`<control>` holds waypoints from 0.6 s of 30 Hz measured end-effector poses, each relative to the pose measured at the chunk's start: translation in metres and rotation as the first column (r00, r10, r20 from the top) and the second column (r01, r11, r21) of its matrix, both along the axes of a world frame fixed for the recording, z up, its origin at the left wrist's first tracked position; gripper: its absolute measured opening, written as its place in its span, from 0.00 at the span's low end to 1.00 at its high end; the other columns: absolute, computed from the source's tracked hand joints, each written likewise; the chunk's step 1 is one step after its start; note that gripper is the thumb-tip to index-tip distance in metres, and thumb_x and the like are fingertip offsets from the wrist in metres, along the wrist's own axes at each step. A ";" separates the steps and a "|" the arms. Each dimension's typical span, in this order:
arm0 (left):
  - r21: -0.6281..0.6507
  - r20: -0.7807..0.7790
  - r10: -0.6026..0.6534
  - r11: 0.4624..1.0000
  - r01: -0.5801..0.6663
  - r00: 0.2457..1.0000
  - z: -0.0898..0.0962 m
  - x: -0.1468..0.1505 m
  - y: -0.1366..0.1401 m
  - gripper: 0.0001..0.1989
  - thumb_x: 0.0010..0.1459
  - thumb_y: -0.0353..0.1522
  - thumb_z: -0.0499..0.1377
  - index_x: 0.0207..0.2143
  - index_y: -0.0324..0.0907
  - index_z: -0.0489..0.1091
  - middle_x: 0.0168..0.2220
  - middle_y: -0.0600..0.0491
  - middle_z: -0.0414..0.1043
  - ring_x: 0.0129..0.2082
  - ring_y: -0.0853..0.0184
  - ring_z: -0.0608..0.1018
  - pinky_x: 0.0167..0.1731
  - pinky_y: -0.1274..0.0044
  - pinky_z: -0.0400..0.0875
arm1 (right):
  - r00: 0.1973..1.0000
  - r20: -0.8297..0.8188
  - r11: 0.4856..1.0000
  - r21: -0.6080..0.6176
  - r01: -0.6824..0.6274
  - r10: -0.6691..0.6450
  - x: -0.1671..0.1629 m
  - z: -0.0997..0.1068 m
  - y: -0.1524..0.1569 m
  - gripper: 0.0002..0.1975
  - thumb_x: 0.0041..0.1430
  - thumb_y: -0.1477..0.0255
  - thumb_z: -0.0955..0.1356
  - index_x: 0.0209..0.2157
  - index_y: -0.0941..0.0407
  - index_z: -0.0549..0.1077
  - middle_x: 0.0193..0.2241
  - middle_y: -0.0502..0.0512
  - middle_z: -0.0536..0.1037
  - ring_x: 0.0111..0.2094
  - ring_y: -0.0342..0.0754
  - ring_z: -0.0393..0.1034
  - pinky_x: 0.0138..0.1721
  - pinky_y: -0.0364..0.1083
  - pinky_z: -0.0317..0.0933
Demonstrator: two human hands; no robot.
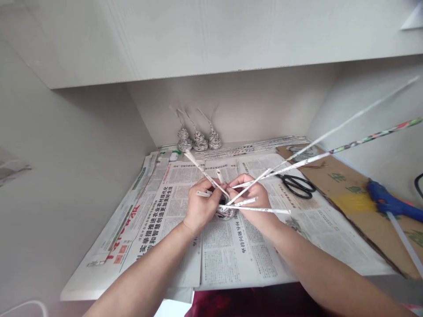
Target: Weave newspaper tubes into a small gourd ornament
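A small round piece woven from rolled newspaper [227,214] is between my two hands, over the newspaper-covered table. Several short paper sticks [272,211] fan out from its rim. My left hand [203,203] is closed round its left side, thumb on top beside an upright stick. Across from it, my right hand [253,198] pinches the paper strands at the rim. Two long paper tubes [358,143], one partly coloured, run from around my right hand up to the right. The fingertips and the far side of the weave are partly hidden.
Three woven gourd shapes [200,141] with thin stems stand at the back wall, beside a bundle of paper sticks [251,147]. To the right lie black scissors [299,186], a cardboard sheet [343,189] and a blue glue gun [390,200]. A panel [211,39] overhangs the table.
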State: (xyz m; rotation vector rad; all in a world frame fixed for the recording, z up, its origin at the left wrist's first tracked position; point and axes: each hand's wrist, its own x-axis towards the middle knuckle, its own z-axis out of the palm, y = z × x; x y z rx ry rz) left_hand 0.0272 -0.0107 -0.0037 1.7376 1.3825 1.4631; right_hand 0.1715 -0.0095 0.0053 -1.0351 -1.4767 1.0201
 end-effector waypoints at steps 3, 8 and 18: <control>-0.077 0.058 -0.022 0.997 0.026 0.998 -0.003 -0.001 0.001 0.07 0.55 0.34 0.59 0.31 0.40 0.73 0.28 0.53 0.75 0.29 0.68 0.74 0.32 0.78 0.67 | 1.000 0.009 0.999 0.048 -0.008 0.008 0.000 -0.002 -0.001 0.05 0.52 0.70 0.69 0.27 0.54 0.67 0.22 0.48 0.73 0.24 0.45 0.71 0.25 0.43 0.64; -0.138 0.111 -0.054 0.988 0.070 0.992 -0.001 -0.001 0.003 0.07 0.55 0.34 0.58 0.28 0.40 0.69 0.25 0.55 0.72 0.27 0.70 0.72 0.30 0.79 0.65 | 1.000 0.013 0.995 0.097 0.012 -0.013 -0.002 -0.013 0.001 0.06 0.52 0.71 0.69 0.27 0.53 0.65 0.26 0.50 0.76 0.24 0.46 0.71 0.25 0.44 0.64; -0.247 0.148 -0.225 0.935 0.256 0.963 0.015 -0.006 0.002 0.10 0.52 0.33 0.61 0.37 0.38 0.75 0.36 0.49 0.79 0.36 0.63 0.79 0.38 0.76 0.72 | 0.998 0.051 0.992 0.123 -0.044 0.038 0.003 -0.008 0.001 0.02 0.55 0.73 0.65 0.29 0.54 0.67 0.25 0.49 0.73 0.25 0.44 0.70 0.25 0.42 0.64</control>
